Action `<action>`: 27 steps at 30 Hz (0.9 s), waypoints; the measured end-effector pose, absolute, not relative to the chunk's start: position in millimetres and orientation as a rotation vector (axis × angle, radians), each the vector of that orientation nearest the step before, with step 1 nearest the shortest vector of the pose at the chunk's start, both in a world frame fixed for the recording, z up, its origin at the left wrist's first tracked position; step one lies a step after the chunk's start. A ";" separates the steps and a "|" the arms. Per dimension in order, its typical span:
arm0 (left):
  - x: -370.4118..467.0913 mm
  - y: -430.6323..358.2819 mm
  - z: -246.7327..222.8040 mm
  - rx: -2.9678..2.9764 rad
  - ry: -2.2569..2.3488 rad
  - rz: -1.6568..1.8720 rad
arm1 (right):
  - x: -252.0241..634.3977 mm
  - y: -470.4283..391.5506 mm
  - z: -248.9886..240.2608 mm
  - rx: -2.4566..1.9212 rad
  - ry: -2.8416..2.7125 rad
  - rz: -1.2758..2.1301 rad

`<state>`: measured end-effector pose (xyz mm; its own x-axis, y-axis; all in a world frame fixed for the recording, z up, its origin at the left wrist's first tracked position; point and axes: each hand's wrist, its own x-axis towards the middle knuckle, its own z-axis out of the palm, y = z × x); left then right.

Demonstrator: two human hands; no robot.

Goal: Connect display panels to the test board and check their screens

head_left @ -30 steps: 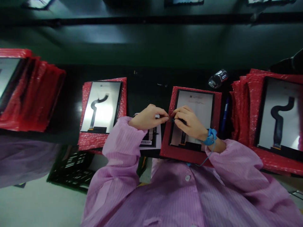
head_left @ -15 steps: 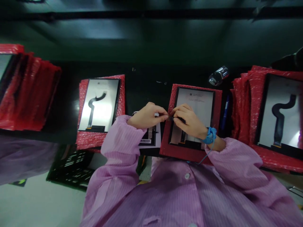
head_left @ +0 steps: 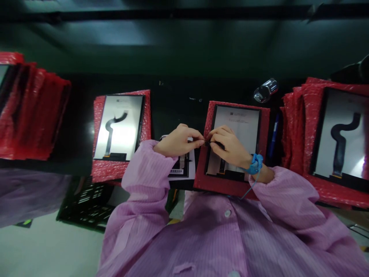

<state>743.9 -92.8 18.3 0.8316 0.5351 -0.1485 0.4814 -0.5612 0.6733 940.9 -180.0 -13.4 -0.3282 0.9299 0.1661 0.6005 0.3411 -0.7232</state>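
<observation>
My left hand [head_left: 182, 141] is closed in a pinch at the left edge of a red pad [head_left: 203, 169]; what its fingertips hold is too small to name. My right hand [head_left: 228, 145], with a blue band [head_left: 255, 164] at the wrist, pinches the end of a dark flex cable over the same spot. The fingertips of both hands nearly meet. Under my right hand a display panel [head_left: 245, 119] lies on the red pad, its grey back facing up. Beside my left hand sits a white sheet with a dark labelled part [head_left: 176, 172], partly hidden by my sleeve.
Another panel [head_left: 122, 130] lies on red bubble wrap to the left. Stacked red bags [head_left: 37, 111] stand far left. At right are a blue pen [head_left: 273, 136], a shiny metal object [head_left: 265, 90] and a panel [head_left: 340, 134] on red bags. A green crate [head_left: 89, 207] is below.
Both hands keep their pinched pose at almost the same place over the pad's left edge. The view has shifted slightly.
</observation>
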 end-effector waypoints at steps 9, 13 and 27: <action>743.6 -93.0 18.5 2.271 0.763 0.057 | 940.0 -179.9 -11.0 -1.358 -2.067 0.760; 740.8 -92.1 17.5 2.280 0.748 0.051 | 942.1 -180.4 -10.9 -1.331 -2.096 0.775; 741.9 -93.9 16.7 2.341 0.709 0.049 | 941.9 -181.9 -17.0 -1.271 -2.181 0.665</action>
